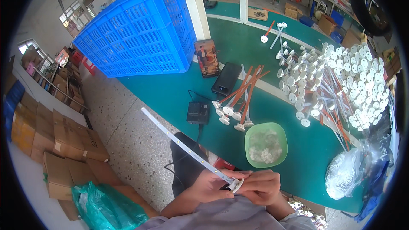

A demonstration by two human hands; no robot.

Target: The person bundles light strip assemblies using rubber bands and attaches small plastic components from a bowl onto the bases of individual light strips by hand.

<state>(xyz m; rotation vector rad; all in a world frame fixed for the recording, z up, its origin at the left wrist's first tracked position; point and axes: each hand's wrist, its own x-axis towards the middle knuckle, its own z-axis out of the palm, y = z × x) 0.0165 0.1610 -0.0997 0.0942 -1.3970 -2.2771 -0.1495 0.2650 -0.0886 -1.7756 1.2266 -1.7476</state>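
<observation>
- A workshop with a speckled stone floor (pixel 128 136) and a green counter (pixel 170 89) that runs from upper centre to the right; its near edge curves just above the person's lap.
- Both hands meet low in the middle, off the counter's edge and over the lap. The left hand (pixel 208 186) has its fingers closed round the near end of a long white strip (pixel 183 145); the right hand (pixel 260 186) pinches a small white round cap (pixel 235 184) at that same end.
- The strip slants up and to the left over the floor, its far end free in open air, well apart from the blue crate (pixel 140 30).
- The joint between strip and cap is mostly covered by the fingers, so how they fit cannot be told.
- A green bowl (pixel 272 128) of small white pieces sits on the counter just above the hands; what the pieces are is hard to make out.
- Further right lies a large heap of finished capped rods (pixel 349 81), partly cut off by the dark rim, with a clear plastic bag (pixel 347 172) near it.
- Cardboard boxes (pixel 64 140) crowd the left; open floor lies between them and the lap.
</observation>
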